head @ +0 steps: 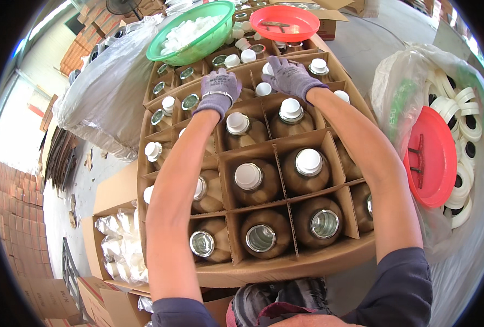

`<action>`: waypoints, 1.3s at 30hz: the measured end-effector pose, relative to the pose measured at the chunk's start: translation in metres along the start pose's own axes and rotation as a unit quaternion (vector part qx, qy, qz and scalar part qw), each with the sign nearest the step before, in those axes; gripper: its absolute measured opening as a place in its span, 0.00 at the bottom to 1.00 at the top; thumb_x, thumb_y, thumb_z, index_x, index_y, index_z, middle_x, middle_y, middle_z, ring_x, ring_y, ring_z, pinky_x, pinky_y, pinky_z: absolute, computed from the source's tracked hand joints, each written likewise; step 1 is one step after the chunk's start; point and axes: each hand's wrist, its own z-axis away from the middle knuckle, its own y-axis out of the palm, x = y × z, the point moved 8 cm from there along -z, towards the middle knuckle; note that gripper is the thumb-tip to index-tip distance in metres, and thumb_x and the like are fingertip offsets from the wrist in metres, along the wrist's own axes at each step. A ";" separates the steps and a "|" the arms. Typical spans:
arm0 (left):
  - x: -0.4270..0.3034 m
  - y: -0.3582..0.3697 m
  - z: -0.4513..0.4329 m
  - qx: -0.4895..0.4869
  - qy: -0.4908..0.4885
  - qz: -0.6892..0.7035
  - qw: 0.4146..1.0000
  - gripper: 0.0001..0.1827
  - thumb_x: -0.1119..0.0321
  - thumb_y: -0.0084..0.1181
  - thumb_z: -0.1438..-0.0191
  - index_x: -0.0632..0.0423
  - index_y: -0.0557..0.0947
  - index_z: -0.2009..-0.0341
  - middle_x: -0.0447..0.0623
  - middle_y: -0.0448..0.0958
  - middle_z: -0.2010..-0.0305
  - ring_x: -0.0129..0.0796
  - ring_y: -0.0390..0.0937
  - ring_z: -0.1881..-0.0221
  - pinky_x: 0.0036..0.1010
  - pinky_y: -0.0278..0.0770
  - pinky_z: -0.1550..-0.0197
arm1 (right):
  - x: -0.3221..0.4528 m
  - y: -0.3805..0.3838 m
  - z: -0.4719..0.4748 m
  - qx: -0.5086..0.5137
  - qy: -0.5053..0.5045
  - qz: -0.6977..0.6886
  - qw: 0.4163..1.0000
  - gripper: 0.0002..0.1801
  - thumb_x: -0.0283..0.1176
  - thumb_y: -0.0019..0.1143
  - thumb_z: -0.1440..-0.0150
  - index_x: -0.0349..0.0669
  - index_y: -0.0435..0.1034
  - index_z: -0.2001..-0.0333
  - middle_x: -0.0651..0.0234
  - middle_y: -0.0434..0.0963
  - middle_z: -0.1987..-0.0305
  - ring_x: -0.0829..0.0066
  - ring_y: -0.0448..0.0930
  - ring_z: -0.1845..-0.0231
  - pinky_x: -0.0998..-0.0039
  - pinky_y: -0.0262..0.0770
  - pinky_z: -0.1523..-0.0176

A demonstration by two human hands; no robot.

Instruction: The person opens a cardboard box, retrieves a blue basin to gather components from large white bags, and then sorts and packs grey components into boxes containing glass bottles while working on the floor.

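Note:
A cardboard box (266,269) with cardboard dividers holds many glass bottles with metal-rimmed necks. Several necks carry a white plastic stopper (309,162), while the nearest row, such as this bottle (260,238), shows uncovered mouths. My left hand (219,90), in a grey-purple glove, is over the far left part of the box; its fingers are bent and their tips hidden, so its hold cannot be told. My right hand (289,75), gloved alike, has its fingers over a white stopper (268,69) at the far side, with another stopper (263,89) just below the fingers.
A green basin (209,47) of white stoppers and a red basin (285,24) with a tool rest beyond, over more bottles. At right, a plastic bag (393,77) holds white rings and another red basin (434,163). Wrapped pieces fill a carton (90,245) at left.

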 end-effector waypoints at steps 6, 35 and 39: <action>-0.057 -0.016 0.008 0.046 -0.013 0.166 0.985 0.23 0.46 0.49 0.48 0.49 0.76 0.56 0.58 0.73 0.55 0.51 0.73 0.53 0.43 0.71 0.54 | -0.013 0.006 -0.013 0.125 0.005 -0.038 0.991 0.28 0.48 0.42 0.44 0.37 0.56 0.48 0.44 0.73 0.53 0.51 0.74 0.50 0.57 0.68 0.48; 0.126 0.031 0.049 -0.020 -0.074 0.173 0.982 0.17 0.52 0.43 0.44 0.46 0.76 0.57 0.59 0.69 0.54 0.54 0.73 0.56 0.43 0.72 0.54 | -0.012 0.019 -0.010 0.185 0.064 -0.033 0.980 0.39 0.49 0.57 0.52 0.32 0.52 0.48 0.40 0.65 0.46 0.50 0.68 0.43 0.57 0.61 0.40; 0.116 0.044 0.037 0.045 -0.076 0.112 0.990 0.19 0.49 0.42 0.43 0.46 0.75 0.56 0.61 0.68 0.52 0.55 0.70 0.51 0.44 0.69 0.51 | 0.009 0.004 -0.039 0.139 0.005 0.035 0.990 0.38 0.56 0.47 0.48 0.31 0.59 0.48 0.40 0.67 0.48 0.49 0.71 0.47 0.55 0.64 0.42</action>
